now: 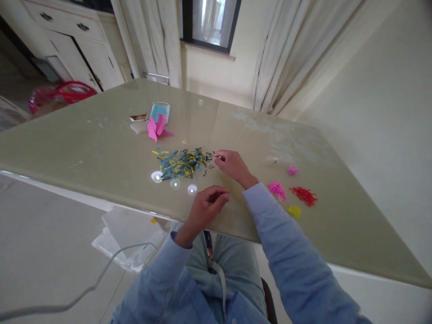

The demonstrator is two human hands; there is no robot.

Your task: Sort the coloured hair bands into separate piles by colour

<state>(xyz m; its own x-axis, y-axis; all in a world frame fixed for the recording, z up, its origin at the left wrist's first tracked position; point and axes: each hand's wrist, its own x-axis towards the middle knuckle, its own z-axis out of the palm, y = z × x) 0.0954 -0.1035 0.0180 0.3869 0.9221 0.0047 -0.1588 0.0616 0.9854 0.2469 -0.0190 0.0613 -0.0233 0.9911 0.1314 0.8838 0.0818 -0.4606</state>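
Note:
A loose heap of small rubber bands [182, 163] in blue, yellow and black lies on the glossy table. At its right edge is my right hand [232, 165], thumb and forefinger pinched together near a few dark bands. Whatever sits between those fingertips is too small to make out. Nearer the table's front edge, my left hand [207, 204] is closed, its thumb against curled fingers. Its contents, if any, are hidden. Beyond my right forearm are small piles of the same sort of pieces: pink [277, 191], red [304, 196] and yellow [294, 212].
A blue face mask [159, 111], a pink folded paper shape [158, 128] and a small brown-and-white packet [138, 117] lie on the table [101, 135] behind the heap. A lighter pink clump [292, 170] is at right. On the floor are plastic bags [130, 236] and a grey cable [97, 281].

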